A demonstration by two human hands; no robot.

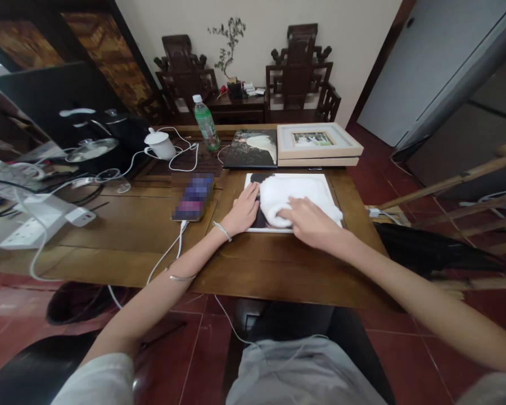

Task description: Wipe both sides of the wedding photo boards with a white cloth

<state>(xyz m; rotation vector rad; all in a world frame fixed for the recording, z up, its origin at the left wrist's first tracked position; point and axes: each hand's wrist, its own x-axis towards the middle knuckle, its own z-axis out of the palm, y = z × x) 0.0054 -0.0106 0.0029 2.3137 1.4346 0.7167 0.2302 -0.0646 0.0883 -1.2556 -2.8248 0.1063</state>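
Note:
A white cloth point(278, 197) lies bunched over a flat picture panel point(259, 220) with a white border and a dark printed area. My right hand point(310, 219) grips the near side of the cloth, its fingers pressed into the fabric. On the panel's left edge rests my left hand point(245, 211), fingers stretched out and lying flat, close beside the cloth. Most of the panel's picture is hidden under the cloth.
Behind the panel sit a dark picture board point(244, 149) and stacked wooden frames point(341, 143). To the left are a charging phone point(194, 197), a green-labelled bottle point(206, 124), a lidded white cup point(160, 145) and a power strip point(42, 219) with trailing cables.

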